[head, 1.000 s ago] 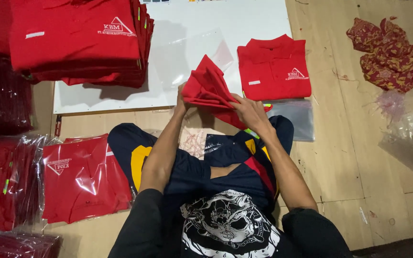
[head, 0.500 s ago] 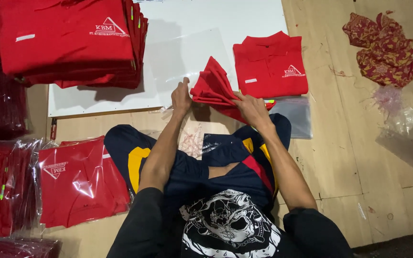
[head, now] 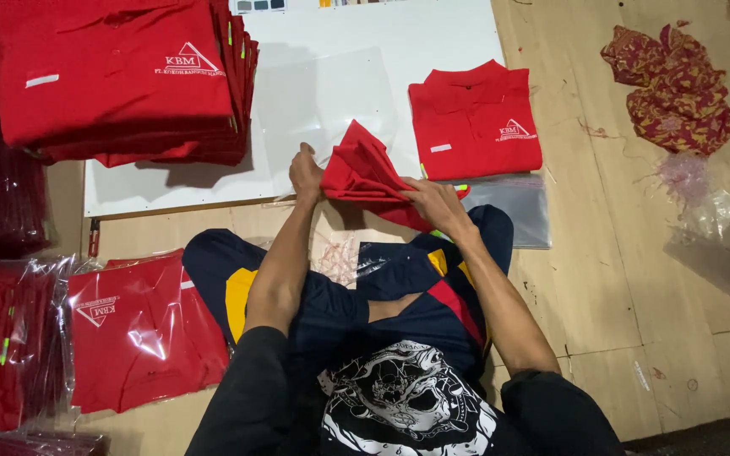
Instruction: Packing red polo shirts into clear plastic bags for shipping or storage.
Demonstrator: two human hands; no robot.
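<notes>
Now left hand (head: 304, 171) and right hand (head: 434, 203) both grip folded red shirt (head: 367, 173).

A scuffed wooden floor (head: 618, 279) lies under a flat white board (head: 365, 59), with bright overhead light and darker shadow at the left edge.

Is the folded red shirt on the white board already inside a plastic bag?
No, the folded red shirt lies bare on the white board, its cloth uncovered.

head-worn view, facing steeply down, close over lap, floor apparently beyond
</notes>
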